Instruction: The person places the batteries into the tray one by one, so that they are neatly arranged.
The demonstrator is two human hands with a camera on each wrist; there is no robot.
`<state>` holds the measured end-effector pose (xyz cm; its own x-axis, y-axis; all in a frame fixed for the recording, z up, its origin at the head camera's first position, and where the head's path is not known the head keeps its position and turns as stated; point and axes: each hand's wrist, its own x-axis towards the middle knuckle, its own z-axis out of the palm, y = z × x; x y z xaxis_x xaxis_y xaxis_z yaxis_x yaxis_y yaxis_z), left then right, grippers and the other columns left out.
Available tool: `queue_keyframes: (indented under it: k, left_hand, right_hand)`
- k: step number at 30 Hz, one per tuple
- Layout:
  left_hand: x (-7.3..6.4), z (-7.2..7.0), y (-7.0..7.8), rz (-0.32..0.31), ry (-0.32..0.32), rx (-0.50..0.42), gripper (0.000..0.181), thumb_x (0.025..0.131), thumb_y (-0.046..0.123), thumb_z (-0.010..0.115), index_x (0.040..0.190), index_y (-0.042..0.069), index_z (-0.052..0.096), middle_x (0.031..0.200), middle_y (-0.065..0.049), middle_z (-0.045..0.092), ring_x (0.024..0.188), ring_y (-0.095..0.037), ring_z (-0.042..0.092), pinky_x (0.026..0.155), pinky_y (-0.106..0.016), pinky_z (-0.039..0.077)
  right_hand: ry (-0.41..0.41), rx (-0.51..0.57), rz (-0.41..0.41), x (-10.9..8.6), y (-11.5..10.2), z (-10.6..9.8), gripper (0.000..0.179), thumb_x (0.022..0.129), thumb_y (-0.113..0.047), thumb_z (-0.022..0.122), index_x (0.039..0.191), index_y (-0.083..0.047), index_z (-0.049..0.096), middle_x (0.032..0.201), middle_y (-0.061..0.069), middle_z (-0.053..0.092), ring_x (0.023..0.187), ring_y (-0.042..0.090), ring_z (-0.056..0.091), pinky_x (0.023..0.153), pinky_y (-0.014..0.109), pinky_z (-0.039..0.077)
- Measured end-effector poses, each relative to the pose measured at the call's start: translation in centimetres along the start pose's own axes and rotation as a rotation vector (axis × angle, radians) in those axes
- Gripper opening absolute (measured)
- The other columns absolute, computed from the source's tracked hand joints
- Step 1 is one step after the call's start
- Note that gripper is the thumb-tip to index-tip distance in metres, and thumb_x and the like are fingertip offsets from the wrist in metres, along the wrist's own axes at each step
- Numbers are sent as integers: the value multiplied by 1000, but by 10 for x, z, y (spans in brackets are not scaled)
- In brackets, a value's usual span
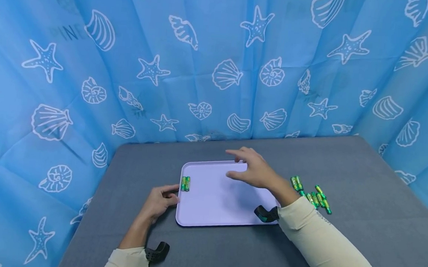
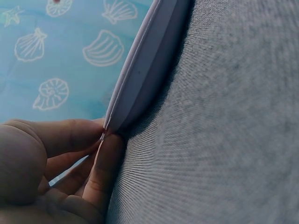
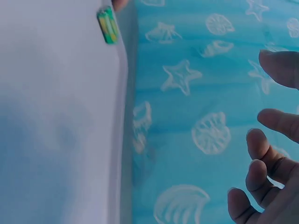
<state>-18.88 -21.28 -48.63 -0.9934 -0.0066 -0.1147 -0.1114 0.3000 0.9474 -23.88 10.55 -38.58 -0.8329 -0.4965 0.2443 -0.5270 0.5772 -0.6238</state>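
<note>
A lavender tray (image 1: 213,205) with rounded corners and a raised rim lies on the grey table. My left hand (image 1: 158,201) is at its left side; in the left wrist view thumb and finger pinch the tray's rim (image 2: 145,79). Two green-and-yellow batteries (image 1: 185,183) lie side by side on the tray, along its left edge. Over the tray's right half, my right hand (image 1: 254,168) hovers with thumb and fingers apart, holding nothing. The right wrist view shows the spread fingers (image 3: 280,123) too, away from the tray's batteries (image 3: 108,25).
Several more green batteries (image 1: 320,192) lie loosely grouped on the table (image 1: 371,200) right of the tray, partly behind the right forearm. A blue curtain (image 1: 202,88) with white shells and starfish hangs behind the table and at both sides.
</note>
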Motion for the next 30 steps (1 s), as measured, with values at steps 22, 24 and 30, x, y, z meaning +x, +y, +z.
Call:
queue_keyframes:
  k: [22,24,30]
  left_hand:
    - [1,0,-3,2,4,2,45,79,-11,68,123,-4,63,82,-10,63,75,-19,57,62,-26,49]
    - [1,0,-3,4,5,0,45,79,-12,68,123,-4,63,82,-10,63,75,-19,57,62,-26,49]
    - [1,1,-3,-7,6,-5,45,80,-11,68,124,-3,63,82,-10,63,75,-19,57,62,-26,49]
  right_hand:
    - [268,-168,24,-86,60,-108,61,80,-17,80,135,-5,56,101,9,52,88,25,46,71,46,37]
    - [272,-175,35,-91,68,-111,60,80,-16,79,134,-4,55,101,9,52,87,24,44,71,45,36]
    - [203,-200,114,-100,91,-112,60,83,-19,77,135,-2,54,102,12,51,87,28,43,65,43,35]
